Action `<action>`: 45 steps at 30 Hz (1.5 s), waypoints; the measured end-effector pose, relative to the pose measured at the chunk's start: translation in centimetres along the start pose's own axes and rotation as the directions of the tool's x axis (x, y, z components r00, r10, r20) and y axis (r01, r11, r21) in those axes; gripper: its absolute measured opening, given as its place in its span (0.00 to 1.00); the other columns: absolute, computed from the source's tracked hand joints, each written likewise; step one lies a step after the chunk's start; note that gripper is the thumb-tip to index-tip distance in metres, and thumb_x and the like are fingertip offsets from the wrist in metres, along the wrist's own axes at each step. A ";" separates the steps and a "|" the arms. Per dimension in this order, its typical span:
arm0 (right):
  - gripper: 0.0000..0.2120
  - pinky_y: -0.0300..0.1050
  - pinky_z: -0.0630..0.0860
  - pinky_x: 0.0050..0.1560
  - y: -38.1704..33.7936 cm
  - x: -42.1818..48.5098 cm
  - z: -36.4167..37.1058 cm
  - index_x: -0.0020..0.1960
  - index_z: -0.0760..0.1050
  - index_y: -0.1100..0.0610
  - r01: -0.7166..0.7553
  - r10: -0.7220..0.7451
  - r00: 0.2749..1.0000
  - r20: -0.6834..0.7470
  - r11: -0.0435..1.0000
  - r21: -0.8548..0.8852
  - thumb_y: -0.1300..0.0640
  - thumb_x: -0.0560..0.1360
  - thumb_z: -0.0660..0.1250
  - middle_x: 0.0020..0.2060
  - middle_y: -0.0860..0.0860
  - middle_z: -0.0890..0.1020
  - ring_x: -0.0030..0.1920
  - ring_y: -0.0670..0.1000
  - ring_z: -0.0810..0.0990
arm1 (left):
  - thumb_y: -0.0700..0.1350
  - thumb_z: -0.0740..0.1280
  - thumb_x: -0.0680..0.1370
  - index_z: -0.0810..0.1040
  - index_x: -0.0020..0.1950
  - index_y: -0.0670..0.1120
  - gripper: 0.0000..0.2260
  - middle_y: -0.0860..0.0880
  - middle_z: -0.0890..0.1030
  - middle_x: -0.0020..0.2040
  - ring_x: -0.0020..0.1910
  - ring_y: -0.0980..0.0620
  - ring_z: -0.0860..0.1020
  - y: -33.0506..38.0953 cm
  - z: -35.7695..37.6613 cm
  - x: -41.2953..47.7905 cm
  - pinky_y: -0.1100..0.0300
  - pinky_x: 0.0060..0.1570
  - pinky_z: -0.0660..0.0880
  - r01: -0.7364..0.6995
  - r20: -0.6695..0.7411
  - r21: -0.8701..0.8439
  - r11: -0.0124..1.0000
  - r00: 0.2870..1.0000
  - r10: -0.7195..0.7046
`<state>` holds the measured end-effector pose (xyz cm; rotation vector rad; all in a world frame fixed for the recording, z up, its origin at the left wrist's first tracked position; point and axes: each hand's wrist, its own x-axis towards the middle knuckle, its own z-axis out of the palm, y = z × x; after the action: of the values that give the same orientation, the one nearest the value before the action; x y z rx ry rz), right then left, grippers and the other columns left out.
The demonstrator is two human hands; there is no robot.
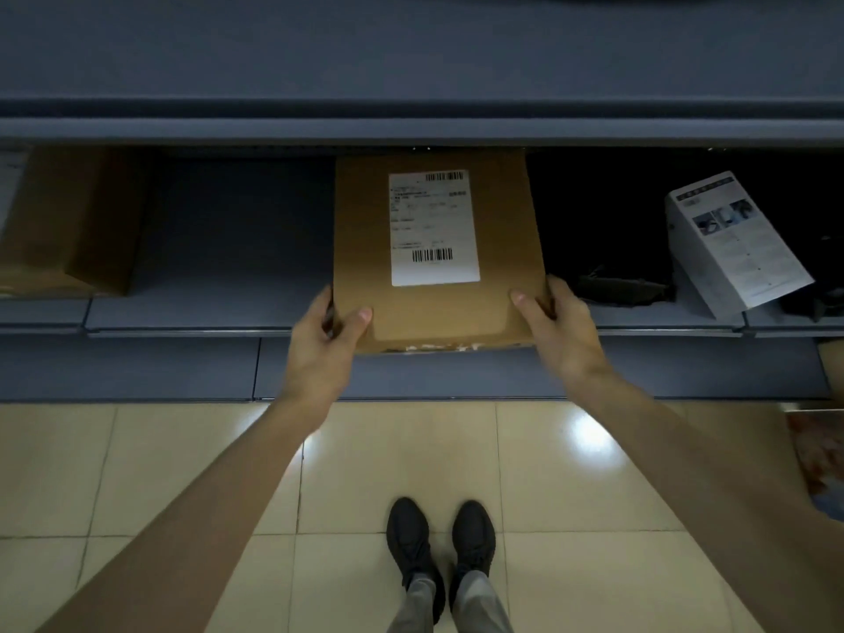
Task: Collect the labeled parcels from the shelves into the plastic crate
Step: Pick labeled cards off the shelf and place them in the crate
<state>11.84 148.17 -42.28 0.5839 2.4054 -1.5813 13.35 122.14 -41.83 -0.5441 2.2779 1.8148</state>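
A flat brown cardboard parcel (pixel 438 312) with a white barcode label (pixel 434 228) on top lies on the middle grey shelf (pixel 205 312), its near end sticking out past the shelf's front edge. My left hand (pixel 326 340) grips its near left corner, thumb on top. My right hand (pixel 555 322) grips its near right corner, thumb on top too. No plastic crate is in view.
A larger brown box (pixel 73 226) sits at the shelf's left. A white printed box (pixel 735 244) leans tilted at the right, beside dark items (pixel 621 285). Another shelf (pixel 411 61) overhangs above. Below is beige tiled floor (pixel 182 472) and my black shoes (pixel 440 541).
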 end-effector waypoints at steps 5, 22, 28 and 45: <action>0.24 0.41 0.70 0.57 -2.9 3.1 2.3 0.73 0.66 0.55 -0.007 0.009 1.000 0.027 0.997 -0.072 0.46 0.81 0.63 0.61 0.51 0.76 0.60 0.53 0.75 | 0.45 0.68 0.82 0.73 0.72 0.49 0.18 0.54 0.82 0.58 0.56 0.60 0.80 1.5 -2.0 3.6 0.69 0.57 0.75 0.003 -0.021 0.084 0.996 1.000 -0.001; 0.26 0.55 0.74 0.61 -7.0 4.9 0.9 0.74 0.62 0.56 0.211 -0.115 0.975 0.191 0.749 -0.628 0.42 0.82 0.57 0.66 0.58 0.73 0.64 0.61 0.74 | 0.49 0.67 0.81 0.57 0.80 0.51 0.31 0.43 0.67 0.75 0.72 0.40 0.69 6.3 -2.9 6.1 0.42 0.66 0.73 -0.139 0.013 0.690 0.710 0.984 0.180; 0.24 0.56 0.69 0.63 -6.6 3.4 -5.4 0.74 0.64 0.57 0.453 -0.320 0.886 0.337 0.440 -0.775 0.46 0.82 0.57 0.68 0.60 0.70 0.67 0.63 0.70 | 0.51 0.62 0.84 0.61 0.79 0.50 0.24 0.43 0.67 0.74 0.68 0.39 0.73 10.0 5.1 1.7 0.43 0.56 0.79 -0.341 0.248 0.875 0.345 0.926 0.285; 0.21 0.48 0.67 0.47 1.5 5.8 -18.3 0.61 0.71 0.63 0.324 -0.208 0.945 0.250 0.520 -0.790 0.45 0.83 0.57 0.57 0.62 0.77 0.58 0.63 0.76 | 0.52 0.61 0.84 0.61 0.80 0.46 0.26 0.41 0.71 0.71 0.68 0.39 0.71 9.3 24.1 -0.3 0.44 0.60 0.75 -0.440 0.382 0.824 0.357 0.897 0.222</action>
<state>8.10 166.62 -38.30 -0.0961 2.8209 -0.3294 7.93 147.22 -39.10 0.3362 2.8465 0.3792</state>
